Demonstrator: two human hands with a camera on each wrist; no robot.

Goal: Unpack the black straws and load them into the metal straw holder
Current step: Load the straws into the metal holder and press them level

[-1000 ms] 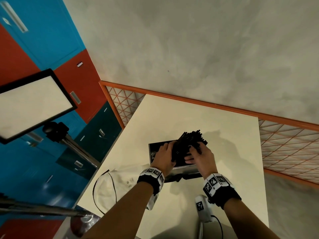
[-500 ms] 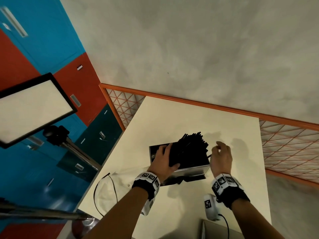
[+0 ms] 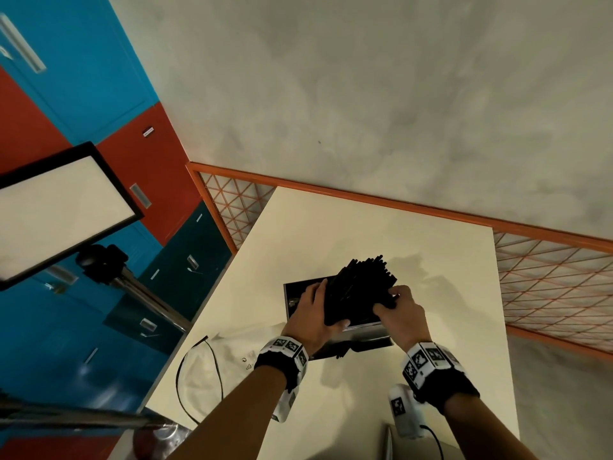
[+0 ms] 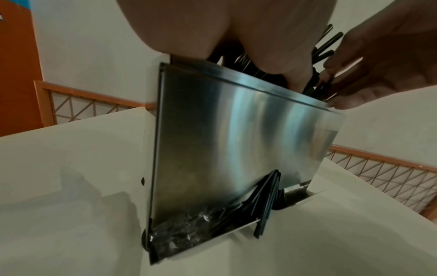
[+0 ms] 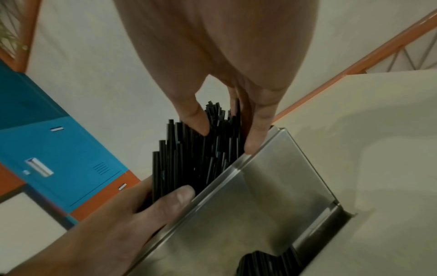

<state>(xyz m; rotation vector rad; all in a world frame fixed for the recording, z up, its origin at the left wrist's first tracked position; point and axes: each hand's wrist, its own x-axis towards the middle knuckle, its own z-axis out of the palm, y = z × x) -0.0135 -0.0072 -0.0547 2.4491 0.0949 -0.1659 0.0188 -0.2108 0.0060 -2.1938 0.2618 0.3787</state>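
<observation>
A thick bundle of black straws (image 3: 361,287) stands tilted in the open top of the metal straw holder (image 3: 361,330) on the cream table (image 3: 365,234). My left hand (image 3: 323,310) grips the bundle from the left, thumb across its front. My right hand (image 3: 389,302) curls its fingers into the bundle's right side. In the right wrist view the right fingertips (image 5: 196,121) press among the straws (image 5: 189,160) above the holder (image 5: 260,205). The left wrist view shows the holder's steel front (image 4: 236,149), with a few straws (image 4: 262,203) poking out at its bottom tray.
An empty white wrapper with a black cord (image 3: 212,370) lies near the table's left front corner. A small white device with a marker (image 3: 403,410) sits by my right wrist. An orange mesh railing (image 3: 547,283) borders the far and right sides. A lamp panel on a stand (image 3: 56,210) is left.
Half a second ago my right hand had come off the bundle and hung to its right; it is now back on the straws. The left hand kept its hold throughout.
</observation>
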